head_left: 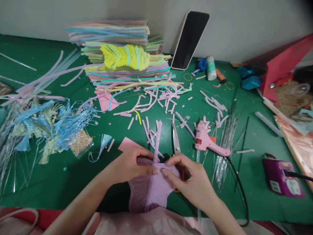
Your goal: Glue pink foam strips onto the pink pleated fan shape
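Observation:
A lavender fuzzy craft piece [158, 187] with lobed panels stands close to my body at the front of the table. Out of its top rises a thin upright stem [157, 142] with a ribbed, wrapped look. My left hand [133, 164] pinches the top edge just left of the stem, thumb in front and fingers behind. My right hand [187, 173] grips the top edge on the right, thumb and index finger close together. Scissors [175, 140] lie behind the right hand, their handles partly hidden by it and the piece.
A pink glue gun [210, 145] with a black cord lies right. Bundled pipe cleaners [110, 32] and a leaning phone [190, 40] stand at the back. Blue tassels [68, 120] and a bag of gold beads [80, 142] are left. Lavender offcuts [168, 94] litter the green table [110, 192].

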The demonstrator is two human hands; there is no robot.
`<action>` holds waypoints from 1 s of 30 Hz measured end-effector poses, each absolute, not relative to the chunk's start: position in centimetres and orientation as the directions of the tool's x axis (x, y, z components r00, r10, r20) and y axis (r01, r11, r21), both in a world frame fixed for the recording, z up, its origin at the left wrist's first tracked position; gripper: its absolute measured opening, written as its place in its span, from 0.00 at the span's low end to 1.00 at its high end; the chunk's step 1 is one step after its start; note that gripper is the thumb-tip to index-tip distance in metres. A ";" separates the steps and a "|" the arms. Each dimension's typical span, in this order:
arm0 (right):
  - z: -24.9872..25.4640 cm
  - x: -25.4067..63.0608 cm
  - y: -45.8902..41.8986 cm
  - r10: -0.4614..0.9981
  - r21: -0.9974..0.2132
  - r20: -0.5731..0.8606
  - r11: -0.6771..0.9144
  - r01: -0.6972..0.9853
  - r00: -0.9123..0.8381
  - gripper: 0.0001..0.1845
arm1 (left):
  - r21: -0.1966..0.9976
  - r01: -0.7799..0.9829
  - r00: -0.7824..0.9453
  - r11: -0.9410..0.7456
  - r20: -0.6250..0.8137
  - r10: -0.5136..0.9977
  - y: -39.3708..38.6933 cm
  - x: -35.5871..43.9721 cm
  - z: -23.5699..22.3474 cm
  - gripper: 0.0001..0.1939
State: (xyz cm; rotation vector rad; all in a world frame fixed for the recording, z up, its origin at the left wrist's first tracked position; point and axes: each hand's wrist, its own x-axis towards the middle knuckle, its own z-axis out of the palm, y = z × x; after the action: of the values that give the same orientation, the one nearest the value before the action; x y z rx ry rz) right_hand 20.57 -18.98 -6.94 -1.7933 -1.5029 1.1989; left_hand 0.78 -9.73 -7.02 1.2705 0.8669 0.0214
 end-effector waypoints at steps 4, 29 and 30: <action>-7.3 20.4 -19.1 0.923 -0.827 -0.385 -0.357 0.434 0.026 0.08 | 0.856 0.423 0.654 0.296 -0.515 0.555 -9.9 0.8 -6.8 0.15; -8.2 21.1 -19.1 0.875 -0.859 -0.482 -0.458 0.229 -0.056 0.11 | 0.831 0.515 0.255 0.208 -0.381 0.889 -7.8 -2.2 -6.8 0.20; -8.3 21.1 -19.1 0.874 -0.860 -0.482 -0.459 0.223 -0.060 0.11 | 0.835 0.525 0.271 0.162 -0.344 0.899 -8.0 -2.0 -6.8 0.23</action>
State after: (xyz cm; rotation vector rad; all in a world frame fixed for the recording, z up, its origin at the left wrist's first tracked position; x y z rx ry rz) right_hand 21.13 -19.07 -8.29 -1.6781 -1.1743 1.5588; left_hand -2.02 -7.97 -6.81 1.4986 1.3886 0.4506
